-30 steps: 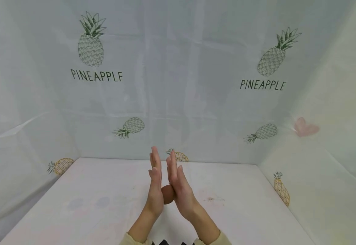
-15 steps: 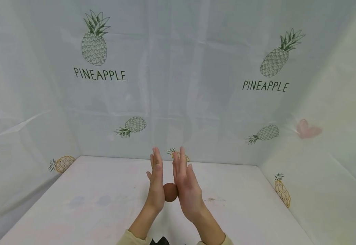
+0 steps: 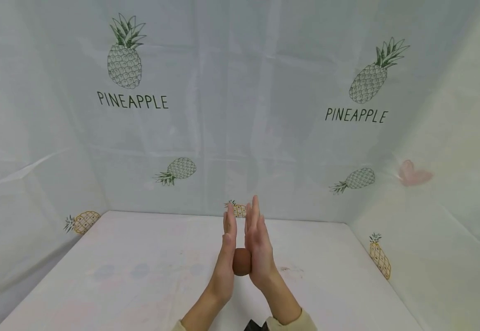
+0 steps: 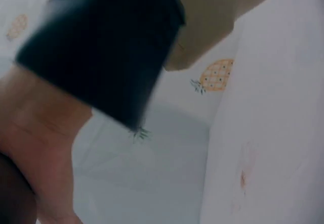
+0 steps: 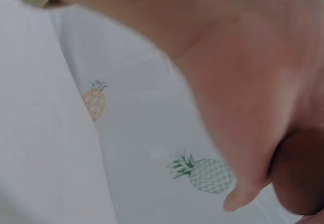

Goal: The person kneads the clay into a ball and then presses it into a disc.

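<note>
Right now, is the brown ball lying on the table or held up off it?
Held up: the brown ball sits pressed between the flat left hand and right hand, above the table.

Ball [image 3: 241, 262]: reddish-brown, plain. Backdrop sheet [image 3: 240, 115]: pale grey-white, printed with green and orange pineapples and dark "PINEAPPLE" lettering. Sleeve [image 3: 293, 322]: pale yellow-green.

Both hands have slid to the right over the table. The left hand [image 3: 226, 262] moved forward along the brown ball [image 3: 241, 262], and the right hand [image 3: 258, 250] drew back, so the fingertips are now closer together.
</note>
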Demonstrator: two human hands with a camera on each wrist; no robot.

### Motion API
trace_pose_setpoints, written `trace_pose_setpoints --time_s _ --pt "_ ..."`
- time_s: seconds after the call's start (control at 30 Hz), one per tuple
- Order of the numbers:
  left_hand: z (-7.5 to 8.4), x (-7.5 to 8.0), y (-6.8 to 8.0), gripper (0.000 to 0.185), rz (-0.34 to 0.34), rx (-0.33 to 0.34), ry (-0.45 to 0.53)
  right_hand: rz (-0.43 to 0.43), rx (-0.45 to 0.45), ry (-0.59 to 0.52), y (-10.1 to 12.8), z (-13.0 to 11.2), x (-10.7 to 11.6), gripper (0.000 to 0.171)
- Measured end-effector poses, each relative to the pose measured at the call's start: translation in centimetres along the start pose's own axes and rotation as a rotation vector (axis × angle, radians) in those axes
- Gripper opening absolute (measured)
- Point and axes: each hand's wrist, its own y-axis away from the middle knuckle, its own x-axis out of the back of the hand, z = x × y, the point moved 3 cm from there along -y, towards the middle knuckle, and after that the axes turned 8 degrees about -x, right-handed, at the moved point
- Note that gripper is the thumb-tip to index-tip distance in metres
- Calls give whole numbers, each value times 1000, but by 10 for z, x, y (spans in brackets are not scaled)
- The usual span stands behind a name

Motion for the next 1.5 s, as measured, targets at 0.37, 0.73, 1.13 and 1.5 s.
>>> trace_pose_setpoints --time_s 0.37,0.73,1.13,1.5 --pt "23 17 -5 60 83 -90 -24 -82 -69 148 -2 24 -17 60" --pt "6 29 -14 60 53 -110 -120 -105 47 230 13 8 -33 55" --pt "-12 8 -5 57 -24 -13 -100 35 92 184 10 -8 -12 57" --pt "-8 -9 1 58 -73 -84 -106 74 69 120 -3 1 11 60"
